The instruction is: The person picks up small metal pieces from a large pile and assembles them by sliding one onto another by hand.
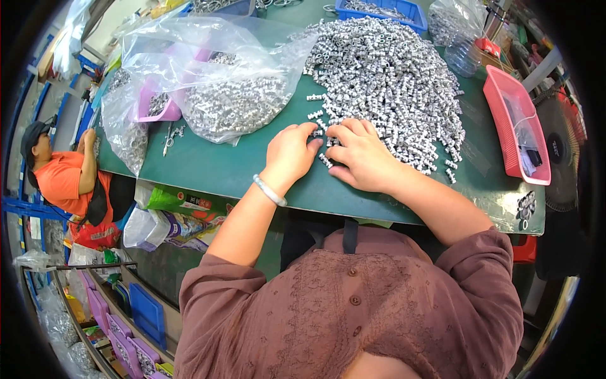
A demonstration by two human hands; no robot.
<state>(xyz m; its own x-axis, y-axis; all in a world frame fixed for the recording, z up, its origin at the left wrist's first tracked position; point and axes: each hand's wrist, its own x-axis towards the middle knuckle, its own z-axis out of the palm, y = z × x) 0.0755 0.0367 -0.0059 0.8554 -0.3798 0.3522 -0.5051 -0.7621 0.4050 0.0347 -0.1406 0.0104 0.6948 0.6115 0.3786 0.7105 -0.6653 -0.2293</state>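
Note:
A large heap of small ridged silver metal parts (391, 82) covers the middle of the green table (208, 165), with a few loose ones along its near left edge. My left hand (290, 156), a pale bangle on its wrist, rests at that edge with thumb and forefinger curled around a small ridged metal part (317, 133). Just to the right, my right hand (361, 155) lies against the heap's near side, its fingers bent inward. Whatever its fingertips hold is hidden from view. One loose part (326, 160) lies beside the right thumb.
Clear plastic bags (237, 104) of similar parts and a purple scoop-like container (158, 106) stand left. Small pliers-like tool (168, 140) lies nearby. A blue tray (382, 14) is behind the heap, a pink basket (514, 126) right. Another person (69, 170) sits far left.

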